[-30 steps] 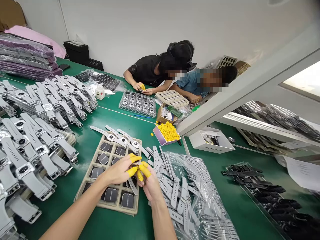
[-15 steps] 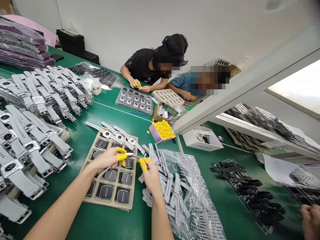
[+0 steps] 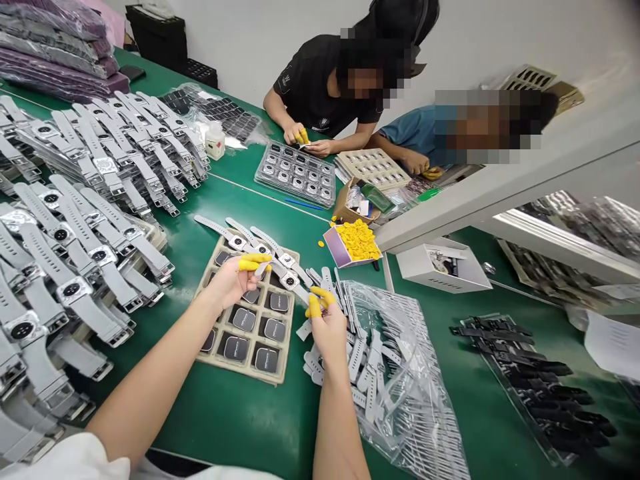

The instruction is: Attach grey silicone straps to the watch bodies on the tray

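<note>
head view, watch, held between fingers

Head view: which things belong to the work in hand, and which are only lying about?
Apparently in the work: grey watch between left hand and right hand; beige tray; loose grey straps.

Apparently just lying about: white bottle; blue stick; purple bundles.

On our left hand we wear snug yellow finger cots, smooth and rounded over the digits; our right hand has matching yellow ones. Behind each hand, our slim forearms are bare. Farther back from the left hand, by the elbow, we wear loose, softly creased white cloth, cut off by the frame's edge.
</note>
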### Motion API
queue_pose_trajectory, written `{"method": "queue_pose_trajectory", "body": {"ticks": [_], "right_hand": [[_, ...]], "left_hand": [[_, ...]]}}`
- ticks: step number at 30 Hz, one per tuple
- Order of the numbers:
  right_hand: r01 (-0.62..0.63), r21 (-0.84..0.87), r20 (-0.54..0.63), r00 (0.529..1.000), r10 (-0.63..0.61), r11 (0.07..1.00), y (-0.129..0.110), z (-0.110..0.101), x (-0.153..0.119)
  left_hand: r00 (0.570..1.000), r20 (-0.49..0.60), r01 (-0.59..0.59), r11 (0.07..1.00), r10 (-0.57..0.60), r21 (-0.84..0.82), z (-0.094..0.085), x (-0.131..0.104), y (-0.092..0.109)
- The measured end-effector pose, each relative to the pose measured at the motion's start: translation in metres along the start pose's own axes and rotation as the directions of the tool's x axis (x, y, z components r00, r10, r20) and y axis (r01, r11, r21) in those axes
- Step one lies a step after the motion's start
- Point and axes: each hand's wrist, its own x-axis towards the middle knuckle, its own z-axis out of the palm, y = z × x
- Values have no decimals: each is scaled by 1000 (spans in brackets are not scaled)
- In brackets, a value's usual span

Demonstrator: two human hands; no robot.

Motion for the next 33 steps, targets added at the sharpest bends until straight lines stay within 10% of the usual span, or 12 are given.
{"method": "queue_pose_trajectory", "body": {"ticks": [12, 20, 33], "right_hand": [[240, -111, 57, 970, -235, 964, 0, 20, -4], [228, -306, -96, 959, -268, 924, 16, 14, 2], [288, -329, 45, 956, -290, 899, 21, 13, 3]], "left_hand": [[974, 183, -178, 950, 133, 257, 3, -7, 2], [951, 301, -164, 931, 62, 327, 3, -10, -2], [946, 319, -182, 901, 52, 393, 3, -2, -14]]}}
